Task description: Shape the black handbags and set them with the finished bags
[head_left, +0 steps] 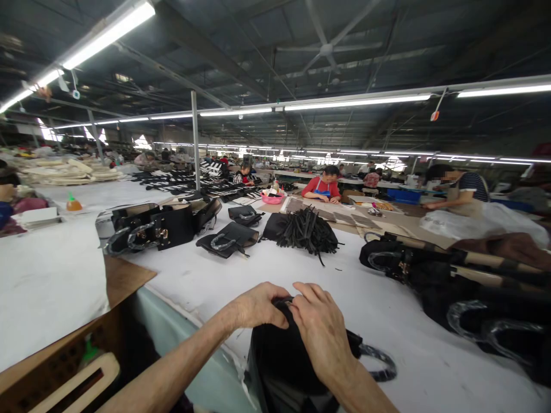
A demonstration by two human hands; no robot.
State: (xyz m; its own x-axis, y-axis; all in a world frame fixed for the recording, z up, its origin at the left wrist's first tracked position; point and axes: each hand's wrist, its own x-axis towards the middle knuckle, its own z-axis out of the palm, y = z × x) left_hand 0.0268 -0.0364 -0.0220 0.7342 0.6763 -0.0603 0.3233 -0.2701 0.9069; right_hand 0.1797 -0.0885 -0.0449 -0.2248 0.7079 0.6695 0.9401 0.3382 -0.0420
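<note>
A black handbag (279,361) stands at the near edge of the white table (241,275), its wrapped handle (379,361) sticking out to the right. My left hand (258,307) is closed on the bag's top edge. My right hand (321,330) lies over the top beside it, fingers curled and pinching the same edge. The two hands touch at the fingertips.
More black handbags (159,226) lie at the left, one small bag (228,238) in the middle, and a row (465,281) at the right. A bundle of black straps (307,229) sits mid-table. Other people (325,183) work at tables behind. A brown board (123,278) juts out at the left.
</note>
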